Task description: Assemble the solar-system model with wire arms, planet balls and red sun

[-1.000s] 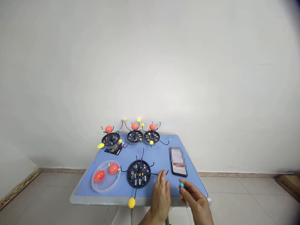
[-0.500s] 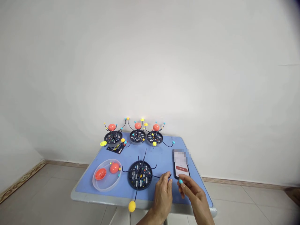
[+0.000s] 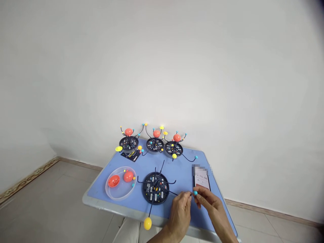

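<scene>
My right hand [image 3: 210, 203] pinches a small cyan bead [image 3: 195, 193] between thumb and fingertips. My left hand [image 3: 180, 213] grips the free end of a thin black wire arm [image 3: 174, 192], close to the bead. That arm rises from a round black base [image 3: 155, 188] with several more wire arms, one ending in a yellow ball [image 3: 147, 223] past the table's front edge. A clear oval dish [image 3: 119, 184] holds an orange half-shell [image 3: 113, 181] and an orange ball [image 3: 128, 176].
Several similar black models with orange balls [image 3: 155, 145] stand along the back of the blue table [image 3: 106, 192]. A phone [image 3: 201, 179] lies right of my hands, partly blurred. A small black card [image 3: 131, 155] lies near the back left. White wall behind.
My hands have come together, bringing the cyan bead from well apart to right beside the wire end. The view has tilted and shifted, so the table appears rotated.
</scene>
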Available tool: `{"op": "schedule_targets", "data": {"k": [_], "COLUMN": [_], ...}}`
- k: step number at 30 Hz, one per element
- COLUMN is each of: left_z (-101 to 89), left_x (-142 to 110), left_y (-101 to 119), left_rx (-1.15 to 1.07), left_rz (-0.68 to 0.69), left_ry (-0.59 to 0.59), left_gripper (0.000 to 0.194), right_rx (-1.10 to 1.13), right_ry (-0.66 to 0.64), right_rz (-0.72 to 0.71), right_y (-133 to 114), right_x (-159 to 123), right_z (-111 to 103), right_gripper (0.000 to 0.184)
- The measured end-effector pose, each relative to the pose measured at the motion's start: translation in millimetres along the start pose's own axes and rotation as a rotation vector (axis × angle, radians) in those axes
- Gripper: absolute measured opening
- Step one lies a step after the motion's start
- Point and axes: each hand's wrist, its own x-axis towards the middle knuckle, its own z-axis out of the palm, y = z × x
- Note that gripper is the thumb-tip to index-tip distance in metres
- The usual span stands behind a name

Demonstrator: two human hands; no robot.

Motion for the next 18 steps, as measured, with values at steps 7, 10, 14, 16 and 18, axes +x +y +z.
{"op": "schedule_targets", "data": {"k": [7, 10, 14, 16, 18], "left_z": [-1.4, -1.4, -0.9, -0.8, -0.8], "left_x": [-0.6, -0.3, 0.4, 0.4, 0.2], "left_y": [3.1, 3.2, 2.1, 1.6, 1.3], "left_rx": [-0.015, -0.006, -0.006, -0.004, -0.008], "left_rz": [-0.008, -0.006, -0.012, -0.007, 0.000], "left_ry": [0.002, 0.010, 0.001, 0.007, 0.016], "left_gripper": [0.034, 0.033, 0.032, 0.032, 0.031], "right_rx": [-0.081, -0.106, -0.151, -0.186, -0.230], "right_ry": [-0.043, -0.056, -0.074, -0.090, -0.115], "right_rz": [0.011, 0.033, 0.013, -0.030, -0.082], "right_y": [-12.4, -13.0, -14.6, -16.2, -17.4], "right_x": [0.8, 1.7, 2.5, 2.8, 3.6], "right_z": [3.9, 3.1, 1.7, 1.4, 0.9], "right_gripper": [0.038, 0.039, 0.040, 0.038, 0.036]}}
